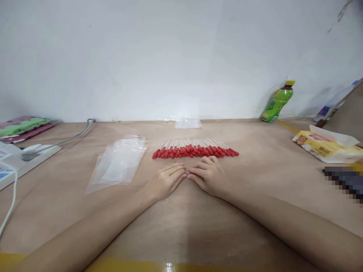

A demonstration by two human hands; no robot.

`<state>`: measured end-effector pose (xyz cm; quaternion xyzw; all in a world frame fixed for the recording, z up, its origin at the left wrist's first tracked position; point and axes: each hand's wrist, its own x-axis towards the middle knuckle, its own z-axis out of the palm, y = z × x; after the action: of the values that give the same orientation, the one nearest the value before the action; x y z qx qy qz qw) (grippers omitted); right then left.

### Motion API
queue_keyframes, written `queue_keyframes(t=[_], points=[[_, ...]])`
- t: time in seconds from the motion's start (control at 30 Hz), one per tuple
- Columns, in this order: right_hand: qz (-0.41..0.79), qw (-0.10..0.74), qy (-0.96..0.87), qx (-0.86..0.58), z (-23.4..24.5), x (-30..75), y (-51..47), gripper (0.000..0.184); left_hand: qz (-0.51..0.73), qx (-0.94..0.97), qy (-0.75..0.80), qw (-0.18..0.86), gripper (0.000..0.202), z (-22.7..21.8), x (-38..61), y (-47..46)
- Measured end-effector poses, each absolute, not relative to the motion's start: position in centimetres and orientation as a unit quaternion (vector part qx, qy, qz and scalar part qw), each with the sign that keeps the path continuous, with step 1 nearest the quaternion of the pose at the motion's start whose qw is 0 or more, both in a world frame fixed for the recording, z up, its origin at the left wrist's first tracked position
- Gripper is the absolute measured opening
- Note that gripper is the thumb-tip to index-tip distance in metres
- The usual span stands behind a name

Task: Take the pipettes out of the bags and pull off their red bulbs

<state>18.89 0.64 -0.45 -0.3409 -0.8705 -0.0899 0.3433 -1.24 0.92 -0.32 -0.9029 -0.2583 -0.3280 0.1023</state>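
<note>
My left hand [167, 181] rests low over the table, its fingers pressed together in a pinch. Facing it, almost fingertip to fingertip, is my right hand [208, 175], also closed in a pinch. Something tiny shows between the fingertips, too small to make out. Just beyond both hands lies a row of thin pale sticks with red rounded heads [195, 151], heads toward me. To the left of my left hand are several clear zip bags [120, 162], overlapping in a loose pile.
More clear plastic [188, 123] lies against the wall. A green bottle [278, 102] leans at the back right, near a yellow tissue pack [326, 147] and a dark blurred object [344, 181]. At left are a power strip [39, 160] with cables and green-pink packs [25, 126].
</note>
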Motion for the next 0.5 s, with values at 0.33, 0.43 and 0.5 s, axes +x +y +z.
queue_keyframes(t=[0.33, 0.43, 0.5], points=[[-0.101, 0.355, -0.872, -0.322, -0.53, 19.07, 0.71, 0.017, -0.315, -0.911, -0.237, 0.122, 0.022, 0.06, -0.81, 1.63], [-0.083, 0.362, -0.885, -0.281, -0.69, 19.13, 0.85, 0.017, -0.316, -0.912, -0.226, 0.131, 0.019, 0.05, -0.87, 1.63], [-0.082, 0.374, -0.886, -0.262, -0.82, 19.14, 0.86, 0.018, -0.317, -0.912, -0.219, 0.14, 0.018, 0.09, -0.89, 1.54]])
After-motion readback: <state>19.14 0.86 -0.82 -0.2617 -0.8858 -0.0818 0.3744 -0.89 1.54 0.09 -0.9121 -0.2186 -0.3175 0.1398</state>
